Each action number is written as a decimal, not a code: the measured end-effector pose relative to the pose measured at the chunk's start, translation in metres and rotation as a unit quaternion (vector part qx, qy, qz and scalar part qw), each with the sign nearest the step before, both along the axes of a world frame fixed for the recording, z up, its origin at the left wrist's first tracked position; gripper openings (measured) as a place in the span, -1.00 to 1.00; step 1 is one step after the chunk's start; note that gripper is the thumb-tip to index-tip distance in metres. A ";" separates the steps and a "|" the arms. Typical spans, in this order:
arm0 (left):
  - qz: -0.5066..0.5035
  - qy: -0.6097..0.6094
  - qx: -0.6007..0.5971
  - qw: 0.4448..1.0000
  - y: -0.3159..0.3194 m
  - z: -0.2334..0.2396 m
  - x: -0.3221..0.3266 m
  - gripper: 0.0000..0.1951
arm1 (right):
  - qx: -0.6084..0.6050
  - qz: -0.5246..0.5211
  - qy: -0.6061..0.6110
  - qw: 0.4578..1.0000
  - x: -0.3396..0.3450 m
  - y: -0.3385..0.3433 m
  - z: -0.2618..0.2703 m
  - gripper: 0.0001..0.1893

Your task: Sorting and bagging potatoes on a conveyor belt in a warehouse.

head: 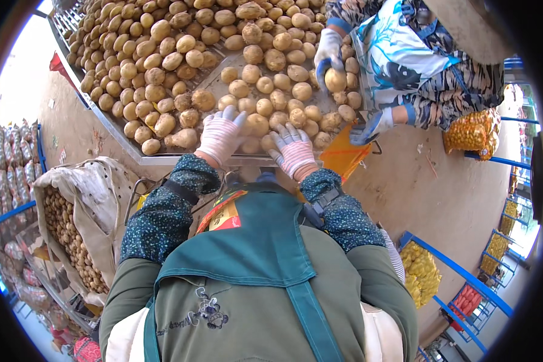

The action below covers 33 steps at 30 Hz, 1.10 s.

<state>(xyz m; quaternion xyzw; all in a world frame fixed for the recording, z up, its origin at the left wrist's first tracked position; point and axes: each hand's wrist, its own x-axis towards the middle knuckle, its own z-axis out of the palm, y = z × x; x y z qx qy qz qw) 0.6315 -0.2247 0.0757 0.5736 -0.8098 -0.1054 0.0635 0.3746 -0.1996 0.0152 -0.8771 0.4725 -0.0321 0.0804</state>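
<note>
Both of my hands wear white-and-pink striped gloves with greyish fingertips. My left hand (221, 133) lies palm down among the potatoes (256, 124) near the front edge of a metal sorting table (249, 160). Its fingers point forward, and its right side meets a potato. My right hand (292, 147) is spread over potatoes a short way to the right, fingers apart. Neither hand has closed around a potato, though the undersides of both are hidden. A large pile of potatoes (158, 68) covers the left and far parts of the table.
At the right, a co-worker's gloved hand (329, 52) holds a potato (335, 80); the other glove (372, 126) is beside an orange mesh bag (346, 151). An open sack (86, 217) of small potatoes stands at left. Blue rails (457, 271) and filled yellow bags (418, 273) are at right.
</note>
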 end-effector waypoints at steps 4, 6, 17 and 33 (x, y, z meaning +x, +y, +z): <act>0.068 0.003 -0.037 0.997 0.007 -0.007 0.005 -0.31 | 0.047 -0.035 -0.021 0.998 -0.045 0.006 0.003 -0.37; 0.097 -0.004 -0.026 0.995 0.013 -0.006 0.007 -0.28 | 0.039 -0.045 -0.032 0.998 -0.072 0.009 0.000 -0.36; 0.197 0.026 -0.064 0.978 0.032 -0.026 -0.001 -0.30 | 0.401 -0.318 -0.508 0.693 -0.158 -0.002 -0.015 -0.35; 0.196 0.194 -0.002 0.961 0.006 -0.021 -0.026 -0.42 | 0.294 -0.302 -0.265 0.867 -0.139 -0.035 0.038 -0.50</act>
